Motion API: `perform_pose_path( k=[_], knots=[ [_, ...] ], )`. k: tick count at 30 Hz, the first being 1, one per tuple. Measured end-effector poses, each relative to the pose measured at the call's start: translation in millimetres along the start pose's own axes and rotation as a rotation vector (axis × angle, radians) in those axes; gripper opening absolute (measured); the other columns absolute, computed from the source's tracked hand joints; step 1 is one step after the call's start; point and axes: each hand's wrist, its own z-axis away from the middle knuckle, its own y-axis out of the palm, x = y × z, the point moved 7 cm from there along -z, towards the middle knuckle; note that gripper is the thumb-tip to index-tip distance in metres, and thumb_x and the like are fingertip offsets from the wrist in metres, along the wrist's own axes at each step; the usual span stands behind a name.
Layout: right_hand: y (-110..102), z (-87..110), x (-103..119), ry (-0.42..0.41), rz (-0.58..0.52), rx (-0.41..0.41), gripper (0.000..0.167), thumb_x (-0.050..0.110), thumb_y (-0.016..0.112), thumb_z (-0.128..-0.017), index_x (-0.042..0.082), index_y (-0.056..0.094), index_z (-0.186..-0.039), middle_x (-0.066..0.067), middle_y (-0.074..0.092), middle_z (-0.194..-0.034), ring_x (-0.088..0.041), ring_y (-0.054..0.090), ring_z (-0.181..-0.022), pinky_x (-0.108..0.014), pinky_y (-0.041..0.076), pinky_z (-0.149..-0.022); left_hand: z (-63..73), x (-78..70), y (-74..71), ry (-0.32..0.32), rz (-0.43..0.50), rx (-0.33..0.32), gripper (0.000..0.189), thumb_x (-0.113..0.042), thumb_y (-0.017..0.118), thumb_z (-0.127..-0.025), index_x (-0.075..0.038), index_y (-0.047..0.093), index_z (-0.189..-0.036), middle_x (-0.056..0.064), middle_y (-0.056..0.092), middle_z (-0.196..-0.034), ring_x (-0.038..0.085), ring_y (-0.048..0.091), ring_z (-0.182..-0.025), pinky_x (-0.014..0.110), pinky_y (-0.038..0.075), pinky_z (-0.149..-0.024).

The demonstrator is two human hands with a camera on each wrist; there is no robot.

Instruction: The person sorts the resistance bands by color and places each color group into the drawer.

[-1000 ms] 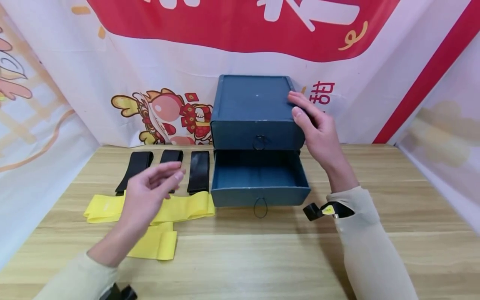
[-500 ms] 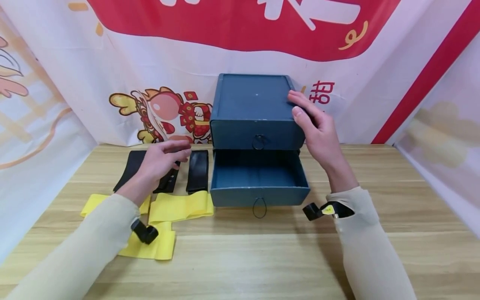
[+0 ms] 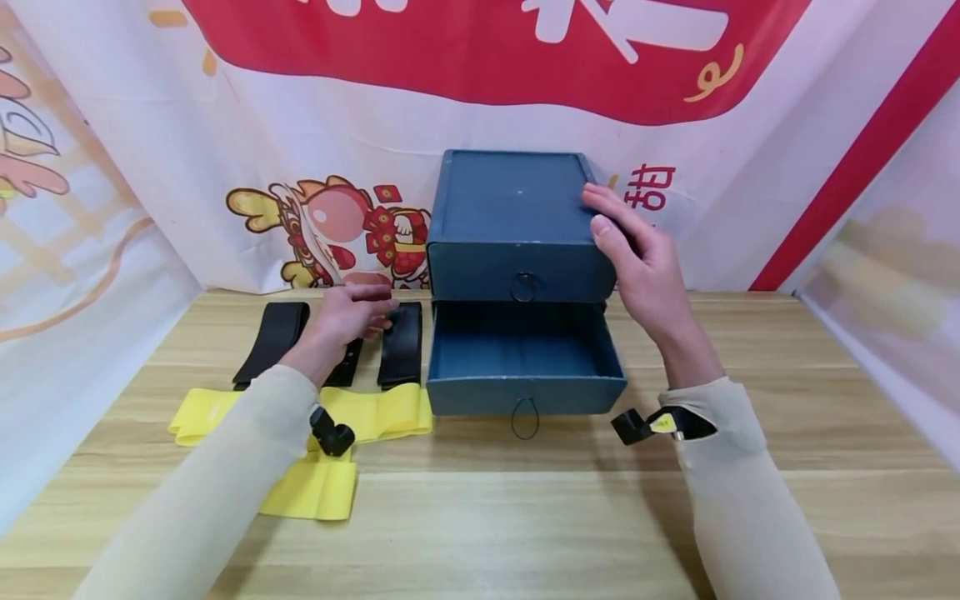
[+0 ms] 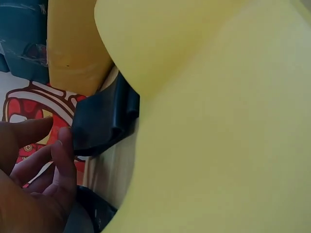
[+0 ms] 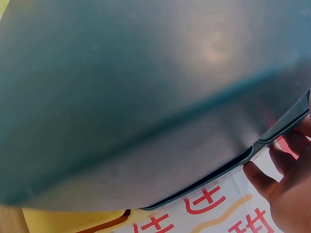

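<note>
My left hand [image 3: 347, 318] hovers by the rightmost black folded band [image 3: 401, 350], fingers loosely bent. In the left wrist view its fingertips lie close to the black band's end [image 4: 95, 124]; whether they touch cannot be told. Another black band [image 3: 347, 367] is partly hidden under this hand, and a third black band [image 3: 273, 342] lies further left. My right hand [image 3: 648, 271] rests on the right edge of a blue two-drawer box [image 3: 517, 200], fingers along its top and side. The box's lower drawer [image 3: 525, 396] is pulled out with nothing visible inside; the upper drawer is closed.
Yellow folded bands [image 3: 382, 412] lie in front of the black ones, partly covered by my left sleeve. Another yellow band [image 3: 326, 492] is nearer the front. A printed cloth [image 3: 322, 125] hangs behind the wooden table [image 3: 525, 517].
My left hand has moved forward and right, from above the yellow bands to the rightmost black band. The right hand stays on the box.
</note>
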Motion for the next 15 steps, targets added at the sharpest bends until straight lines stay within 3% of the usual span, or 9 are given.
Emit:
perform_pose_path(
  k=[8,15],
  knots=[
    [0.9,-0.4,0.6,-0.002,-0.008,-0.002,0.048,0.035,0.054,-0.110,0.019,0.056,-0.155,0.005,0.048,-0.167,-0.015,0.039,-0.156,-0.056,0.035,-0.129,-3.3,6.2,1.9,-0.054,0.014,0.002,0.045,-0.024,0.065,-0.107,-0.015,0.061,-0.151,0.015,0.066,-0.144,0.007,0.070,-0.076,0.023,0.060,-0.068],
    [1.7,0.5,1.1,-0.001,-0.010,0.001,0.048,0.034,0.054,-0.110,0.018,0.056,-0.155,0.004,0.047,-0.167,-0.016,0.040,-0.156,-0.055,0.036,-0.128,-6.0,4.9,4.1,-0.048,0.018,-0.027,0.043,-0.022,0.069,-0.105,-0.013,0.065,-0.147,0.015,0.063,-0.144,0.007,0.067,-0.069,0.021,0.058,-0.066]
  ],
)
